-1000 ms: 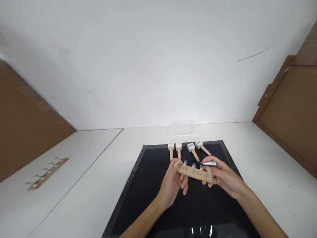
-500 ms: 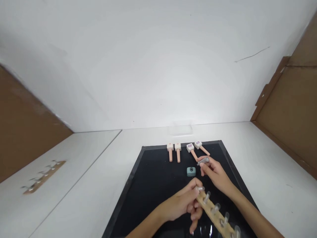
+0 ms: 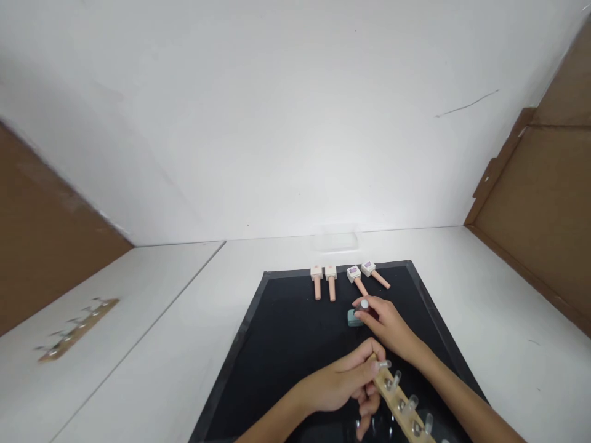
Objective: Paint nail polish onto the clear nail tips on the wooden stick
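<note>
My left hand (image 3: 348, 378) is closed on the near-left end of a wooden strip (image 3: 402, 409) that carries a row of clear nail tips on small metal holders. Its thumb presses by the first clear nail tip (image 3: 384, 364). Between the fingertips of my right hand (image 3: 388, 323) is a grey nail polish cap (image 3: 364, 304), held over the mouth of a small teal nail polish bottle (image 3: 353, 319). The fingers partly cover the bottle, and whether a brush is inside it cannot be seen.
Behind lie nail polish bottles with pinkish handles: two cream ones (image 3: 330, 274) and two with purple labels (image 3: 354, 274). A clear tray (image 3: 339, 242) stands near the wall. Another wooden strip (image 3: 80, 329) with nail tips lies far left. A black mat (image 3: 277, 338) covers the middle.
My right hand has moved left and brought the cap from beside the teal bottle to its mouth, turning it more upright. The strip in my left hand has shifted slightly right and down.
</note>
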`<state>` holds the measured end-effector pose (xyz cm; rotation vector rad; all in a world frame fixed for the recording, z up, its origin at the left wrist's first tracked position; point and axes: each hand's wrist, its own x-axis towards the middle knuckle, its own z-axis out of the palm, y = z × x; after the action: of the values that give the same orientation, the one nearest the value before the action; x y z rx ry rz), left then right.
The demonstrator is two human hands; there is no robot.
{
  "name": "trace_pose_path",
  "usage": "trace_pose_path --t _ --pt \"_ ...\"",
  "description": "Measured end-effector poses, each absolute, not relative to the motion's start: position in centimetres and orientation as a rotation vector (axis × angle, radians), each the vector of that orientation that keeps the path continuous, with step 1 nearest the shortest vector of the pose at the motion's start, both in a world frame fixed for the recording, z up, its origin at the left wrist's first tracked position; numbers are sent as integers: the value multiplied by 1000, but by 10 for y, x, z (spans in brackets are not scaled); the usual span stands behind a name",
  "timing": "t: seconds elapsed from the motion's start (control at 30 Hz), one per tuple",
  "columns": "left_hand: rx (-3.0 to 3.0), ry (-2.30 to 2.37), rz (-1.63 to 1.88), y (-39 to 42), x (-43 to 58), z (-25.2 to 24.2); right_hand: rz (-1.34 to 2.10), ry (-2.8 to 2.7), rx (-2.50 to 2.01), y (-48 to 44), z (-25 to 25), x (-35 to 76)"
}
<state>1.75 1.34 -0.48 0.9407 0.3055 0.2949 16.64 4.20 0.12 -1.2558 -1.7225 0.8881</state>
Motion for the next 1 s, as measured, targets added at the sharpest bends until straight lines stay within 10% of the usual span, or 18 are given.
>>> trace_pose_path --t 1.0 --pt "906 332 383 15 13 6 829 -1538 -1248 42 11 175"
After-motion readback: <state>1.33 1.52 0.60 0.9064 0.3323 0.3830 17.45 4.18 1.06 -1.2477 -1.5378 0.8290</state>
